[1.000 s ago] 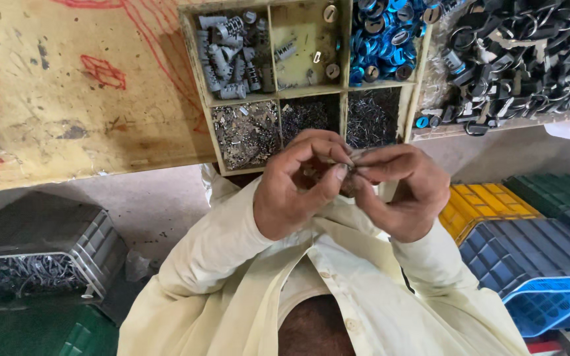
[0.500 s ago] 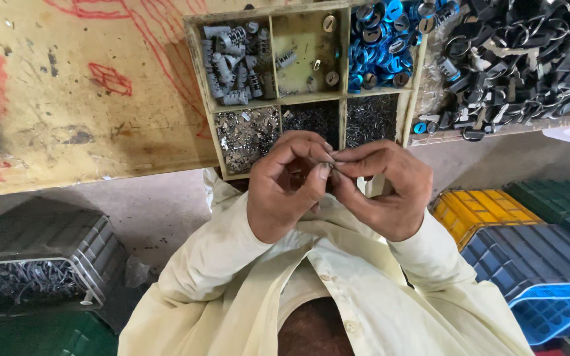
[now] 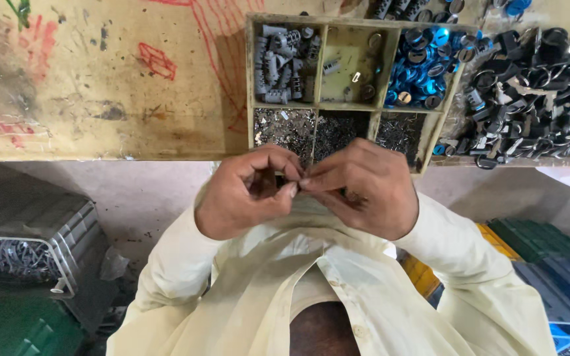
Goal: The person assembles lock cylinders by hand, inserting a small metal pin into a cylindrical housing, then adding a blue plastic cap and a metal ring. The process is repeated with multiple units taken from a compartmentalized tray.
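Pinching together at chest height, the left hand (image 3: 245, 194) and the right hand (image 3: 364, 191) meet fingertip to fingertip just below the edge of the worn, paint-streaked wooden desk (image 3: 100, 86). Each grip is closed on a tiny dark piece (image 3: 298, 182) caught between thumbs and forefingers; it is too small and hidden to tell what it is. Both wrists come out of pale cream shirt sleeves (image 3: 186, 264).

On the desk just beyond the hands sits a yellowed wooden tray with six compartments (image 3: 318, 107). Its far row holds grey plastic sleeves (image 3: 278, 62), a few scattered small metal bits (image 3: 357, 66) and shiny blue round caps (image 3: 423, 62); the three near compartments hold tiny dark metal parts (image 3: 334, 132). To the right lies a heap of black rings and clips (image 3: 536, 92).
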